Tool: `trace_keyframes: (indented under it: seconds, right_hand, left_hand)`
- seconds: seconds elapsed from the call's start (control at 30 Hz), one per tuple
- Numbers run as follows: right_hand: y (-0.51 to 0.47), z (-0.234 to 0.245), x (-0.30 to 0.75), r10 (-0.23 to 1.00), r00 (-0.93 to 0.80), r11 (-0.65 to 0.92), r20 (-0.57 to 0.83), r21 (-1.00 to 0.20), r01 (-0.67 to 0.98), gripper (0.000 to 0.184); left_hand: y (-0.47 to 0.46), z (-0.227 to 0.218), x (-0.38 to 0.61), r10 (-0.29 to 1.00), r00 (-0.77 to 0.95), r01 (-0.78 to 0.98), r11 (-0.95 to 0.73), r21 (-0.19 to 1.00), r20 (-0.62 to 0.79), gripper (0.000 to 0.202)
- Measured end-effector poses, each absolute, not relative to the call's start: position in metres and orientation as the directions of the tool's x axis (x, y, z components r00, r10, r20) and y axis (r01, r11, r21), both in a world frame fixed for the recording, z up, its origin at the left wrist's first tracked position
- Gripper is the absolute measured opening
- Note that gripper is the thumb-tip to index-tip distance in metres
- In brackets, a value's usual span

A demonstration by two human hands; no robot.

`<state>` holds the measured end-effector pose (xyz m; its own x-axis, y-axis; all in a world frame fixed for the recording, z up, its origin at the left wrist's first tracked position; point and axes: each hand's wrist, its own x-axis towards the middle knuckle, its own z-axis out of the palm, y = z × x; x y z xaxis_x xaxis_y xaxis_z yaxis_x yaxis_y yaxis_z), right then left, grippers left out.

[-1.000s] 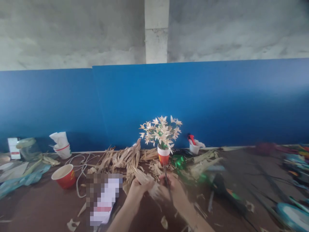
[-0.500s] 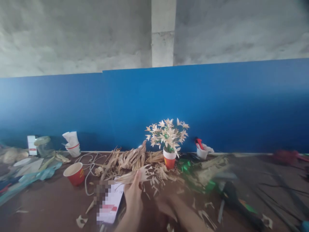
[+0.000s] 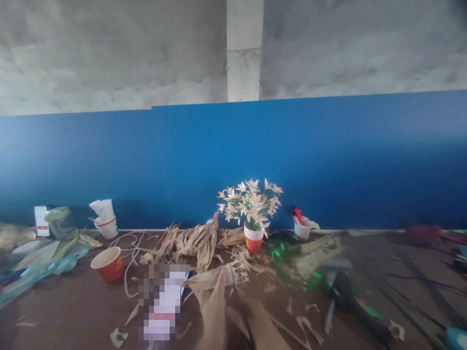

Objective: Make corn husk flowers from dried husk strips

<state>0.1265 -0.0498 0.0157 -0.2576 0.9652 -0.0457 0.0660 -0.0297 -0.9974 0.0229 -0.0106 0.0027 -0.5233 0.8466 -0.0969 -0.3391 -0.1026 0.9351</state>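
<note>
My left hand (image 3: 215, 311) is low in the middle, fingers pointing up, holding a pale dried husk strip (image 3: 213, 277) with a fringed right end. Just to its right, my right hand (image 3: 257, 328) is blurred at the bottom edge. It is closed on thin dark scissors (image 3: 239, 296) whose blades reach up to the fringed end of the strip. Both hands hover over the brown table (image 3: 65, 311). Behind them is a heap of dried husks (image 3: 195, 240).
A red-and-white cup of husk flowers (image 3: 252, 239) stands by the blue wall panel. A red paper cup (image 3: 107, 264) and white cord (image 3: 127, 245) lie left. A blurred-out flat item (image 3: 162, 301) lies beside my left hand. Green ribbon (image 3: 279, 249) and a dark tool (image 3: 346, 294) are right.
My hands, together on the husk a second ago, parted. The left one raised the strip, and the right one dropped low, then came back with the scissors beside the strip's end.
</note>
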Motion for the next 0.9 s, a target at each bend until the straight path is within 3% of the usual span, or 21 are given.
trace_keyframes:
  seconds: [0.3, 0.47, 0.73, 0.9]
  right_hand:
    - [-0.040, 0.005, 0.130, 0.947, -0.294, -0.096, -0.132, -0.986, 0.136, 0.047]
    - [-0.031, 0.002, 0.134, 0.956, -0.268, -0.088, -0.118, -0.989, 0.118, 0.046]
    - [-0.010, -0.002, 0.143, 0.997, -0.059, 0.049, 0.048, -0.999, 0.007, 0.054]
    - [-0.006, -0.004, 0.148, 0.982, 0.159, 0.112, 0.106, -0.993, -0.031, 0.048]
  left_hand:
    - [-0.016, 0.015, 0.031, 0.844, -0.493, -0.465, -0.049, 0.884, -0.212, 0.039]
    - [-0.006, 0.008, 0.020, 0.872, -0.469, -0.493, -0.124, 0.861, -0.143, 0.041]
    - [0.018, -0.010, 0.010, 0.994, -0.005, -0.379, 0.095, 0.920, -0.105, 0.041]
    - [0.019, -0.019, 0.013, 0.991, 0.089, -0.343, 0.121, 0.931, -0.096, 0.043]
